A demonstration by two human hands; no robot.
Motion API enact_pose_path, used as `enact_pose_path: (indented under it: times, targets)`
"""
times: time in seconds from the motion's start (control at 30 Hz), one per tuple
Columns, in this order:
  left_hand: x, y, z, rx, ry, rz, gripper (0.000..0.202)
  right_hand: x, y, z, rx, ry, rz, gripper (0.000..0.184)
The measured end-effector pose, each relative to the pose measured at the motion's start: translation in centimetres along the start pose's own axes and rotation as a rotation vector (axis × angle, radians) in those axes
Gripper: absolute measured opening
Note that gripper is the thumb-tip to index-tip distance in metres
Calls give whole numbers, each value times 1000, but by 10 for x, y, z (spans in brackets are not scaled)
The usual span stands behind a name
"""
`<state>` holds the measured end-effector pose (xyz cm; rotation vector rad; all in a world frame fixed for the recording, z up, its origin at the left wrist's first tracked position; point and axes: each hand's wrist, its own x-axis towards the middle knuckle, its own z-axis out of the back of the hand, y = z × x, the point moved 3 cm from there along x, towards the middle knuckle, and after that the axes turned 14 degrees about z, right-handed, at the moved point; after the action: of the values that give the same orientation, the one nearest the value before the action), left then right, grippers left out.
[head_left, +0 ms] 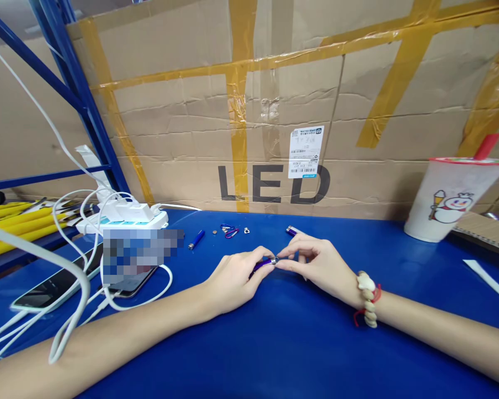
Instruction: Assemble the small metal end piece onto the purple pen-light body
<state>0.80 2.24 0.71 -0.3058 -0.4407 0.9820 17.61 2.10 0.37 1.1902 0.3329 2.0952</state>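
My left hand [235, 277] rests on the blue table [274, 343] with its fingers closed round a small purple tube [263, 264]. My right hand [316, 260] pinches the silver tip [274, 260] at the tube's end; a shell bracelet sits on that wrist. Just beyond the hands lie a second purple tube [292, 230], a blue tube [196, 239], a small carabiner clip [229, 230], a tiny metal piece [247, 230] and a small round piece [215, 233].
A taped cardboard wall marked LED [274, 183] closes the back. A white power strip [125, 217] with cables and two phones [54, 285] lie at left, by yellow rods [16, 221] and a blue rack [79, 94]. A drink cup [451, 199] stands at right.
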Motion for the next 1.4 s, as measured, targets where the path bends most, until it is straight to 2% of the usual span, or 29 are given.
enact_pose_path:
  times: [0.17, 0.53, 0.7, 1.13, 1.4]
  targets:
    - [0, 1, -1, 22, 55, -42, 24, 0, -3, -1, 23, 18, 5, 27]
    - [0, -1, 0, 7, 72, -86, 27, 3, 4, 0, 103, 71, -38, 34]
    - [-1, -2, 0, 33, 63, -94, 27, 2, 2, -1, 70, 86, -49, 28]
    - [0, 0, -2, 67, 45, -83, 28, 3, 2, -2, 134, 115, -111, 30]
    - [-2, -1, -1, 83, 81, -82, 26, 0, -2, -4, 211, 154, -144, 30]
